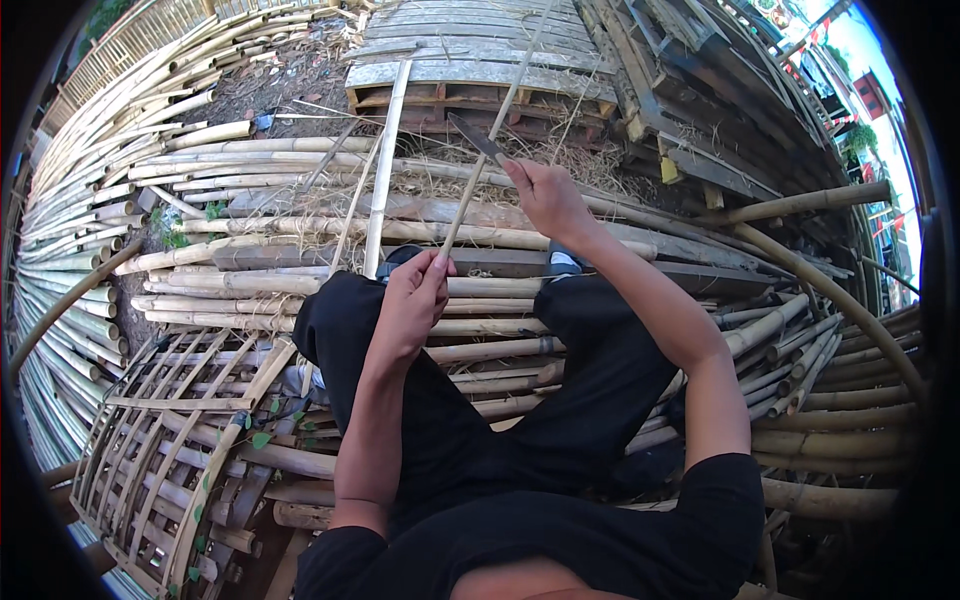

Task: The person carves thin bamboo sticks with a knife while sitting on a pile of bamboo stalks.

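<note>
My left hand (415,298) is closed around the near end of a long, thin bamboo strip (465,204), just above my left knee. From there the strip slants up and away to the right, over the pallet. In my right hand (545,198) is the handle of a knife, its dark blade (474,134) pointing away to the left. The blade crosses the strip about midway along its visible length; whether its edge touches the strip I cannot tell. The knife's handle is mostly hidden in my fist.
A wider pale bamboo slat (388,165) leans beyond my left foot. Bamboo poles (500,290) lie beneath and around my legs. A wooden pallet (430,75) is ahead, stacked pallets (700,100) at right, and a woven bamboo lattice (165,440) at lower left.
</note>
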